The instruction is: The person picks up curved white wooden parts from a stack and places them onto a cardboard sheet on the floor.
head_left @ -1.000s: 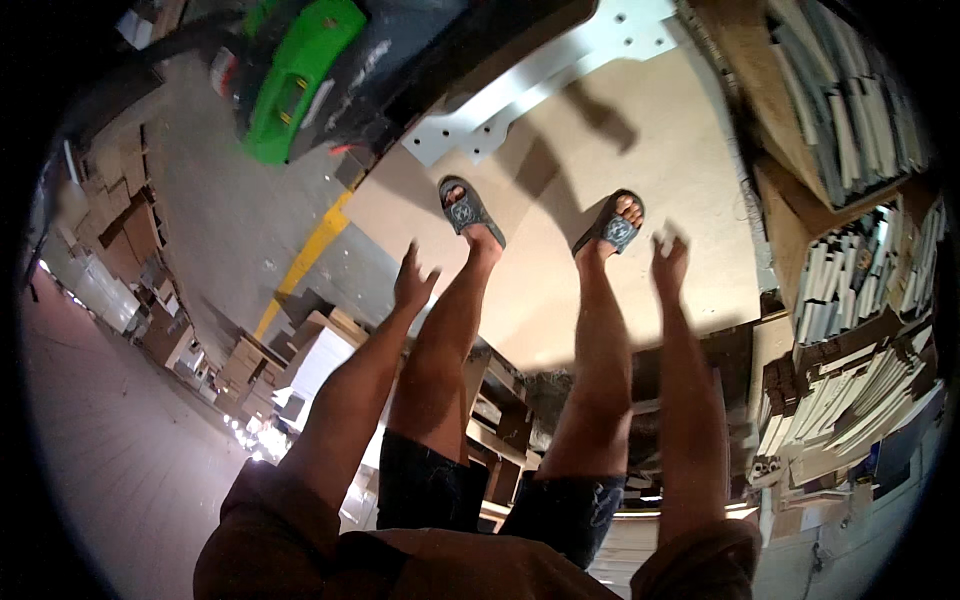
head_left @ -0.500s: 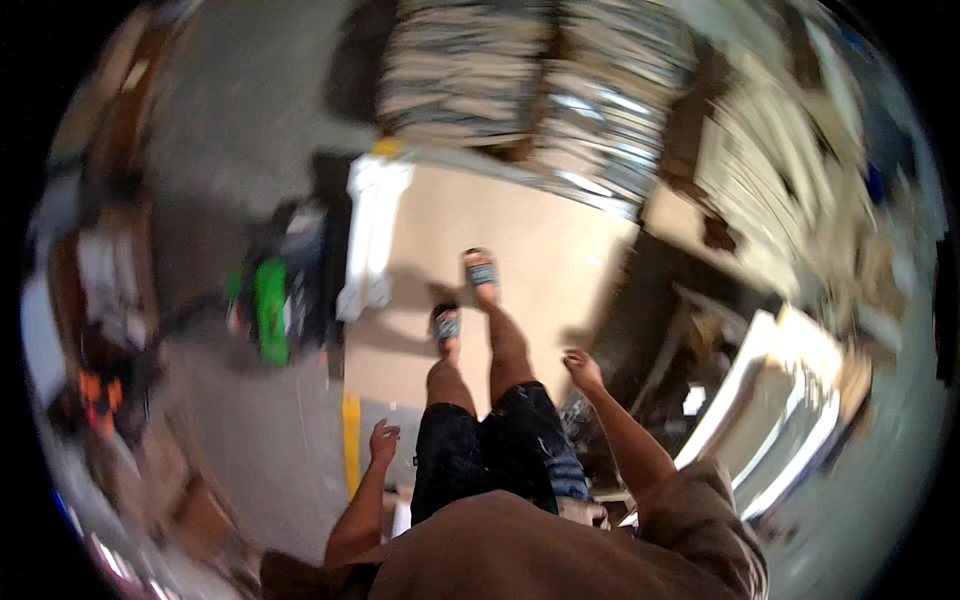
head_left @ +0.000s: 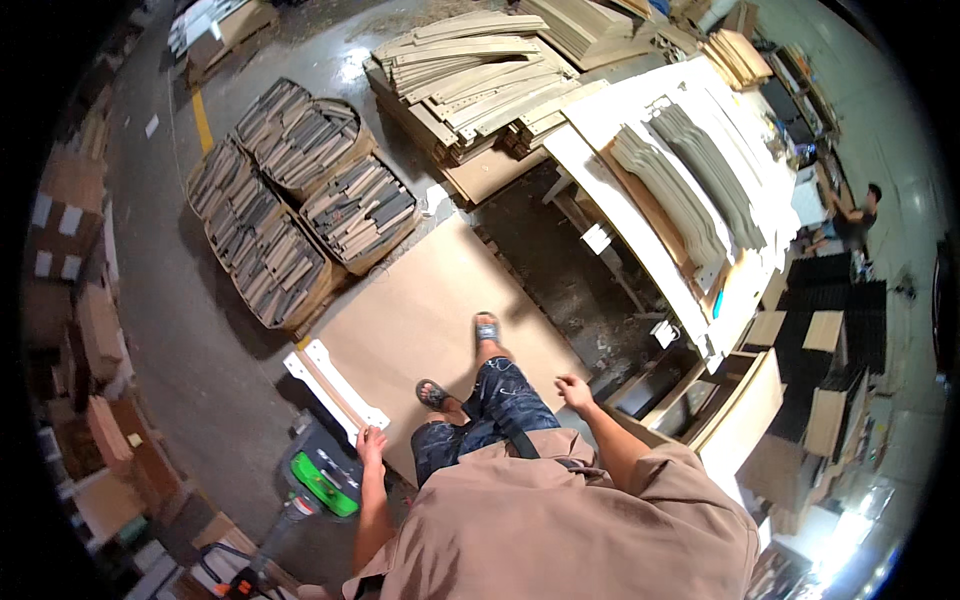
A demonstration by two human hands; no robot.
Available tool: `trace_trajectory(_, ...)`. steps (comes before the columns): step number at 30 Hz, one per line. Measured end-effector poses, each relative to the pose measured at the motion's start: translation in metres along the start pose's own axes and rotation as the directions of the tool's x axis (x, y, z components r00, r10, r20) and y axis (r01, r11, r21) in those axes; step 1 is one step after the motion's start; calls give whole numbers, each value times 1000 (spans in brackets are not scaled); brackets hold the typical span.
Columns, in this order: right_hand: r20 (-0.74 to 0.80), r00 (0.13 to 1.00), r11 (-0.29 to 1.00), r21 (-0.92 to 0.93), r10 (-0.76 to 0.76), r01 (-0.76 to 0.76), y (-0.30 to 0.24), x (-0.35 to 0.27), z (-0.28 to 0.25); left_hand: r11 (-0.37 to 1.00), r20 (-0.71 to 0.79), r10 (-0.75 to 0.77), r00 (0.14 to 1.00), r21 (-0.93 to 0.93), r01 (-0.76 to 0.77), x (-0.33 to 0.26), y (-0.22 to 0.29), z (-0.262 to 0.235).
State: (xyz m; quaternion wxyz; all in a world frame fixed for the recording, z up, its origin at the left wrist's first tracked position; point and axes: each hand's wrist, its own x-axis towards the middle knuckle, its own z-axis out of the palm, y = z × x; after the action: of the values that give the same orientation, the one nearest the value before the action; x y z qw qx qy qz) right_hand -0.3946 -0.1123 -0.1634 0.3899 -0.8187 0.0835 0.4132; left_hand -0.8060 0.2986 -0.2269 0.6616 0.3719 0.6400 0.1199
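My left hand [head_left: 371, 444] hangs at my side with its fingers loosely apart and nothing seen in them. In the picture it overlaps the near end of a long white board [head_left: 326, 374] with notched ends and a brown strip along it; whether they touch cannot be told. My right hand [head_left: 574, 392] hangs out to the right, its fingers loosely bent and empty. Under my sandalled feet is a large flat brown sheet [head_left: 400, 312], and the white board lies along its left edge.
Ahead on the left stand cartons [head_left: 322, 262] packed with wood strips. Stacked wooden slats [head_left: 470, 85] lie farther off. A white worktable [head_left: 590, 165] with curved grey pieces [head_left: 668, 190] is at right. A green-and-black pallet jack [head_left: 322, 482] stands at left; another person [head_left: 858, 215] is far right.
The view has swung to the right and sharpened, bringing the worktable in. My feet have shifted on the brown sheet, and my left hand now appears beside the white board's near end.
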Motion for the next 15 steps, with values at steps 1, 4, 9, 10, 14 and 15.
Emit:
trace_trajectory(1, -77, 995, 997, 63, 59, -54, 21, -8, -16, 999, 28, -15, 999, 35, 14, -10, 6, 13)
trace_trajectory(4, -224, 966, 891, 453, 128, -13, 60, -2, -71, 996, 82, -49, 995, 83, 42, -20, 38, 75)
trace_trajectory(9, -449, 877, 666, 709, 172, 233, 65, 46, -174, 942, 237, -8, 971, 327, -72, -39, 105, 236)
trace_trajectory(10, -543, 831, 627, 691, 122, 359, 58, 62, -201, 933, 274, -26, 961, 353, -76, -43, 115, 274)
trace_trajectory(14, -711, 664, 591, 644, 230, 486, -2, 153, -325, 815, 482, -72, 873, 534, -227, -25, 170, 438)
trace_trajectory(15, -673, 720, 610, 646, 169, 460, 27, 169, -400, 803, 553, -131, 823, 546, -240, -28, 159, 514)
